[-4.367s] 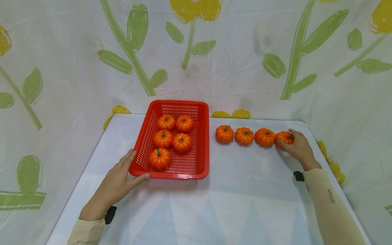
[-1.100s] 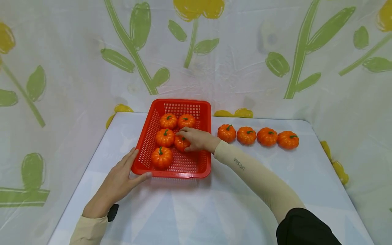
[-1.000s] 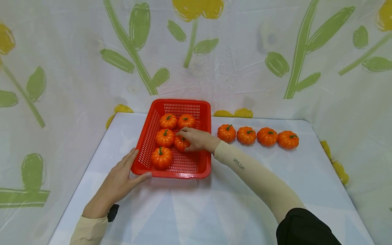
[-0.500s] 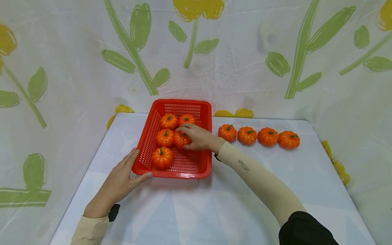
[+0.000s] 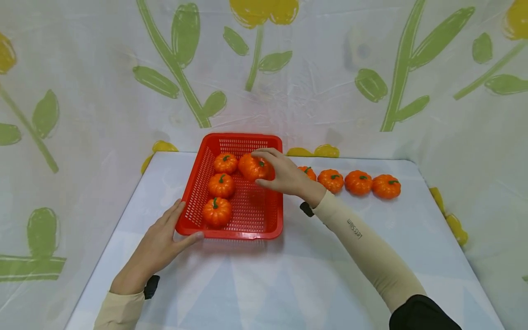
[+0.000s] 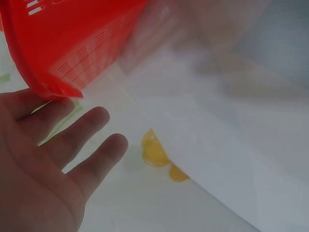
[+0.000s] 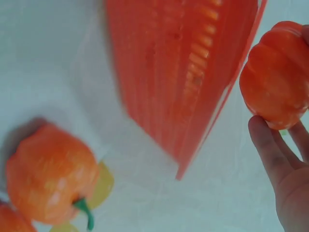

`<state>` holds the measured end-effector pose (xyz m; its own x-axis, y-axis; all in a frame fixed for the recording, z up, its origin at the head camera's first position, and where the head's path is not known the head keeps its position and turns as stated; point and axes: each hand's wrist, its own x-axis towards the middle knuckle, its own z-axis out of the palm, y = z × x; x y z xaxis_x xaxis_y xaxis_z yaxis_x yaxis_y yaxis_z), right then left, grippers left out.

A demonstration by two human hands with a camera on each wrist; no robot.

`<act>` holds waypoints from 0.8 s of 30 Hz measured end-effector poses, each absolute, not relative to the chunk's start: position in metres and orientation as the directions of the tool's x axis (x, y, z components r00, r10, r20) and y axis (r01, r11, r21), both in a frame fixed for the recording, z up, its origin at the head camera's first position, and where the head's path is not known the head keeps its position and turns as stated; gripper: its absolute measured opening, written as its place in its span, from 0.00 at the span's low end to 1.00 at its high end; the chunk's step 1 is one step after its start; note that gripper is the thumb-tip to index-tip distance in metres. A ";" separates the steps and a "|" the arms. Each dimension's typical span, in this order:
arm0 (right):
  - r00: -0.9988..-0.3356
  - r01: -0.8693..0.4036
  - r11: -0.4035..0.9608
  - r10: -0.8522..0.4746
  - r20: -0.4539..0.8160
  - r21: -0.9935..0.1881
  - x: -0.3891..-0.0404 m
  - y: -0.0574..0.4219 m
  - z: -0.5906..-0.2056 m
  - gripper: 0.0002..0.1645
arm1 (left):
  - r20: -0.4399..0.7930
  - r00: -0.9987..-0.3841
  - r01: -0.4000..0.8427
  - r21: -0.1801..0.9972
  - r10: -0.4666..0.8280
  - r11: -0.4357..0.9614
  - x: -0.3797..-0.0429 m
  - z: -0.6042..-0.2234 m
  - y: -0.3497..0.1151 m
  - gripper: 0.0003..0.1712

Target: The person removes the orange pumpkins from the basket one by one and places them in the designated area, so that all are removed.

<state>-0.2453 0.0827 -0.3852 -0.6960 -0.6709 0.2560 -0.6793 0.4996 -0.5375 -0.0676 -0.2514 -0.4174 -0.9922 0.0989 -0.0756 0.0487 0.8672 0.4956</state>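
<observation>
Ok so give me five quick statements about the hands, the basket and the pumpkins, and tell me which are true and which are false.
1. The left hand touches the red basket at its near left corner. True.
2. The right hand is holding nothing. False: it holds an orange pumpkin.
3. At least three other pumpkins lie inside the basket. True.
4. Four more pumpkins stand in a row on the table. True.
5. In the head view, that row is to the left of the basket. False: it is to the basket's right.
</observation>
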 end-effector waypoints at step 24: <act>-0.846 -0.530 0.629 -0.443 0.297 -0.569 -0.215 0.187 -0.405 0.43 | -0.083 -0.991 0.047 0.507 0.103 0.861 -0.067 -0.415 -0.251 0.64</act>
<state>-0.2145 0.1867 -0.4053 -0.8458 -0.4433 0.2969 -0.5295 0.6292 -0.5689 -0.0673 -0.2508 -0.4153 -0.9912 0.1030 -0.0828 0.0470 0.8607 0.5070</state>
